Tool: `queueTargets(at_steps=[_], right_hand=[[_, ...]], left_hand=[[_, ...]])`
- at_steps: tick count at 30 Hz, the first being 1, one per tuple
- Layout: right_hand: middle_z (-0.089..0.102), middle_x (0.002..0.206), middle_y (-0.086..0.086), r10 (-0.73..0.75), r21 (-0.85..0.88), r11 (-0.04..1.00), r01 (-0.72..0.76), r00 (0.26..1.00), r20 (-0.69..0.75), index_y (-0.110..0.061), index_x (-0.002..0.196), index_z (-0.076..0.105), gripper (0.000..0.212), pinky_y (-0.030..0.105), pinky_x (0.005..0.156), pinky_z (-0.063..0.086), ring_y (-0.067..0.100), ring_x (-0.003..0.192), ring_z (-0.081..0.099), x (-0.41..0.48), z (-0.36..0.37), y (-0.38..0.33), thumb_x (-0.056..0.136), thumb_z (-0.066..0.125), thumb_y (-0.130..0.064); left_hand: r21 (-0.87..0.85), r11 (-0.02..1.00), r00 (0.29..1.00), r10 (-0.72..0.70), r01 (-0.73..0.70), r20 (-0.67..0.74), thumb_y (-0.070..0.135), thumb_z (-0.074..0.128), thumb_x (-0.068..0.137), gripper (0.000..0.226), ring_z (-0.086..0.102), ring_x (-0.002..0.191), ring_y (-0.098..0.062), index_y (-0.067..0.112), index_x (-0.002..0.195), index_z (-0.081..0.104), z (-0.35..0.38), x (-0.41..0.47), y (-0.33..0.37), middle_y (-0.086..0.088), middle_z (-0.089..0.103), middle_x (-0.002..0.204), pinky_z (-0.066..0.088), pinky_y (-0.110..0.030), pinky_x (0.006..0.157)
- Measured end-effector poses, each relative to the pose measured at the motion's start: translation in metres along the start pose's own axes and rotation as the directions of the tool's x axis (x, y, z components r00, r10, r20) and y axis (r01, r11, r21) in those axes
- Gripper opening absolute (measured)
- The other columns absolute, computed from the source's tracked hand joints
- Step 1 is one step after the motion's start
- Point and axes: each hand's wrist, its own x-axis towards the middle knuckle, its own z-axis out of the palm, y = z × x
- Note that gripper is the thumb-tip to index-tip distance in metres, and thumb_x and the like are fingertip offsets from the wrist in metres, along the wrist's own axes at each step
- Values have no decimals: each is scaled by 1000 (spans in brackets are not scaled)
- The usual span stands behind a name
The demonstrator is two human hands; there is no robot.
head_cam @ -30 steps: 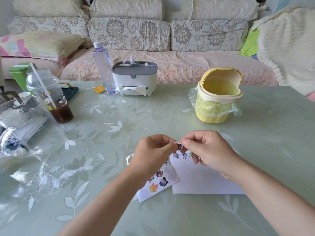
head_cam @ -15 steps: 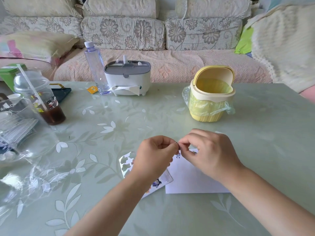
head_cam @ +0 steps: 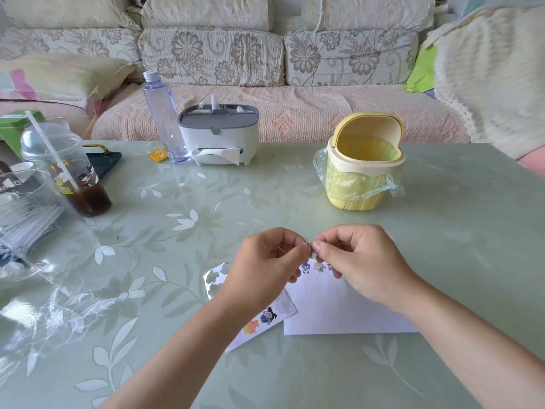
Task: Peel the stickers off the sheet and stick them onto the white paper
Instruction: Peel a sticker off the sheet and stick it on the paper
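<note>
Head view shows the left hand (head_cam: 265, 261) and right hand (head_cam: 362, 261) both pinching one tiny sticker (head_cam: 309, 246), raised just above the white paper (head_cam: 339, 311) at its far edge. The sticker sheet (head_cam: 274, 315) lies on the counter (head_cam: 206, 202), meeting the paper's left edge. I'd free the sticker onto one fingertip, keep it flat, then press it beside the stuck stickers (head_cam: 319, 266).

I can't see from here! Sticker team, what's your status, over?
Left hand and right hand both pinch one small sticker, above the white paper. Sticker sheet flat beside it. Path to paper clear.
</note>
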Motion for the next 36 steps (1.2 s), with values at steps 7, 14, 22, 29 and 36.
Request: queueTargets(at_steps=[7,14,22,29,36], right_hand=[[68,65,-3,27,-66,998,-24,998,50,-18,79,75,20,16,52,42,11,54,56,1,1,-3,96,65,-16],[70,72,-5,98,51,993,-105,987,125,-17,83,76,19,13,48,38,14,58,56,1,-2,-2,97,63,-15],[66,62,-9,44,-27,999,-42,994,99,-15,82,74,16,13,50,39,7,50,54,2,0,-1,96,66,-15],[60,62,-12,-99,-198,974,113,992,78,-19,76,69,21,16,52,36,6,52,44,-3,3,0,95,63,-13],[52,65,-11,-375,-532,776,340,926,45,-18,73,60,19,21,55,35,12,66,49,-1,8,5,88,64,-7]], left_hand=[[33,999,1000,-18,19,-18,13,67,90,12,63,56,-12,11,80,71,-2,0,1,3,68,63,57,-24,60],[77,995,998,-59,59,-3,17,67,89,11,60,56,-11,12,81,73,-7,0,2,-4,71,71,48,-21,54],[82,995,999,-48,48,2,15,68,88,11,59,55,-10,10,79,72,-8,-2,2,4,69,64,52,-20,58],[103,993,998,-57,61,-41,16,68,88,10,58,54,-8,11,80,73,-3,-5,4,0,70,65,39,-13,41],[109,993,996,-26,35,-84,19,69,88,13,60,55,-9,13,77,73,2,-4,2,-2,73,69,41,-15,45]])
